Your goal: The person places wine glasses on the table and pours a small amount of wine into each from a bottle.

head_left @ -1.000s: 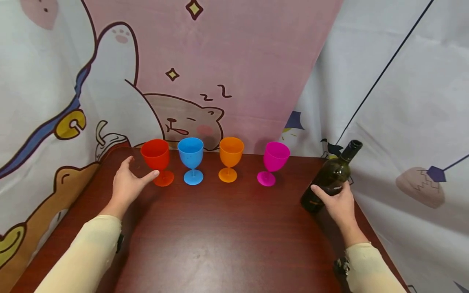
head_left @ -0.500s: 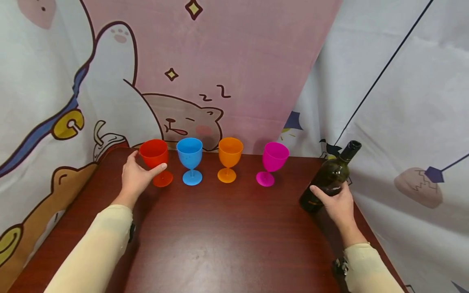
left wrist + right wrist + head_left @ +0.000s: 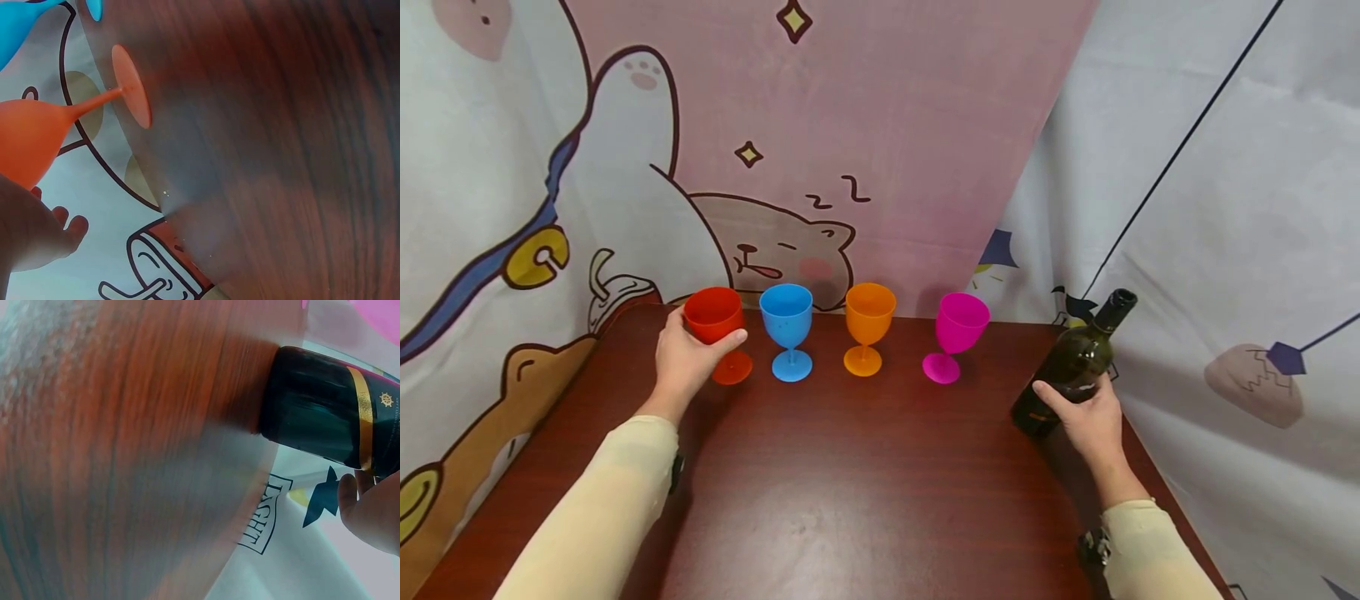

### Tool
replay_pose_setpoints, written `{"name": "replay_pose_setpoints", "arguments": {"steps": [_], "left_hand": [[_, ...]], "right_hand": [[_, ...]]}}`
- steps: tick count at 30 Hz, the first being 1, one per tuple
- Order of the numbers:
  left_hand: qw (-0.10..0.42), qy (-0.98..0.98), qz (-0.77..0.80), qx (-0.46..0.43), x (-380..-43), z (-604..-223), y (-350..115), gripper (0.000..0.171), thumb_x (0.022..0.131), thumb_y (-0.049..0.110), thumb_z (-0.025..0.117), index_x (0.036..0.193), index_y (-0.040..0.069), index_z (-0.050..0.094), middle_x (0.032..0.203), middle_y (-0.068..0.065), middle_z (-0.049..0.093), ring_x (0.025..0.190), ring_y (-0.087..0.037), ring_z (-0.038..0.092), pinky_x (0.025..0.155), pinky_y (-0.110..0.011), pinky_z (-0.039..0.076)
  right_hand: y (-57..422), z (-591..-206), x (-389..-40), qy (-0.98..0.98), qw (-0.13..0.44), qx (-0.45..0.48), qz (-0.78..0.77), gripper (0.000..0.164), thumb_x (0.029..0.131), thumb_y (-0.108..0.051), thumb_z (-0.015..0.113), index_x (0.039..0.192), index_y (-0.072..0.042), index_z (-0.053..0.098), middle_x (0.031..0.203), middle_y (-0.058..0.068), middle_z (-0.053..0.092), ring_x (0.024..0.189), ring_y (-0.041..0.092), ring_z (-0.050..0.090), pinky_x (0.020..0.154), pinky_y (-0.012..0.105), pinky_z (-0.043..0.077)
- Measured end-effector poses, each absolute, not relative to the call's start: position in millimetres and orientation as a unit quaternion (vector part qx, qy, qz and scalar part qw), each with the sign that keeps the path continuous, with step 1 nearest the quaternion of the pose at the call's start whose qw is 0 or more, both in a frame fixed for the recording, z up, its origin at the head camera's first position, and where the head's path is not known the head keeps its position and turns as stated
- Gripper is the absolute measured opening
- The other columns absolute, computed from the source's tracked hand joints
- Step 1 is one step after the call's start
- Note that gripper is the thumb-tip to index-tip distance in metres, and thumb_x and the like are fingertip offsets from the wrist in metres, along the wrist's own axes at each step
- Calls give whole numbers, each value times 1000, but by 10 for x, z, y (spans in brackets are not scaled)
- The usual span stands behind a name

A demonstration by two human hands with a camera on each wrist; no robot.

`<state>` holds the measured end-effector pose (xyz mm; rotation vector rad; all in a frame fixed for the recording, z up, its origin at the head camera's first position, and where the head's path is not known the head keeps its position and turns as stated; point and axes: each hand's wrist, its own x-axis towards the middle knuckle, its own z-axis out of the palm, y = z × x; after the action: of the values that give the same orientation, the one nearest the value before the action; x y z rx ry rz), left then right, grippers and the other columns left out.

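Note:
My left hand (image 3: 688,360) is around the bowl of a red plastic goblet (image 3: 715,312), thumb across the front and fingers at its left side. In the left wrist view the same goblet (image 3: 31,140) looks orange, its foot on the table, with several fingertips (image 3: 76,228) showing beside the bowl. At the right, my right hand (image 3: 1093,417) grips a dark green wine bottle (image 3: 1078,354) around its body, thumb on the near side. The right wrist view shows the bottle's (image 3: 319,406) base on the table and a gold band round it; most of that hand is cut off.
A blue goblet (image 3: 787,312), an orange goblet (image 3: 870,312) and a magenta goblet (image 3: 962,321) stand upright in a row along the far edge of the brown table (image 3: 850,467). A printed cloth (image 3: 887,125) hangs close behind and at both sides.
My left hand has moved right and closed in around the red goblet, which stays where it stood. The right hand and the bottle have barely moved.

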<state>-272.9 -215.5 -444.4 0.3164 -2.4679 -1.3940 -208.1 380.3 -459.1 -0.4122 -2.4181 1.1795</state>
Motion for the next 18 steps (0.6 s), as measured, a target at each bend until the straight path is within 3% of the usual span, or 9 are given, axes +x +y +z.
{"name": "replay_pose_setpoints", "arguments": {"steps": [18], "left_hand": [[144, -845, -506, 100, -2618, -4422, -2125, 103, 89, 52, 84, 165, 10, 29, 160, -21, 50, 140, -44, 52, 110, -65, 53]], "right_hand": [[3800, -4587, -2083, -870, 202, -148, 425, 77, 87, -45, 89, 148, -16, 52, 131, 15, 67, 108, 18, 58, 91, 29, 44]]}}
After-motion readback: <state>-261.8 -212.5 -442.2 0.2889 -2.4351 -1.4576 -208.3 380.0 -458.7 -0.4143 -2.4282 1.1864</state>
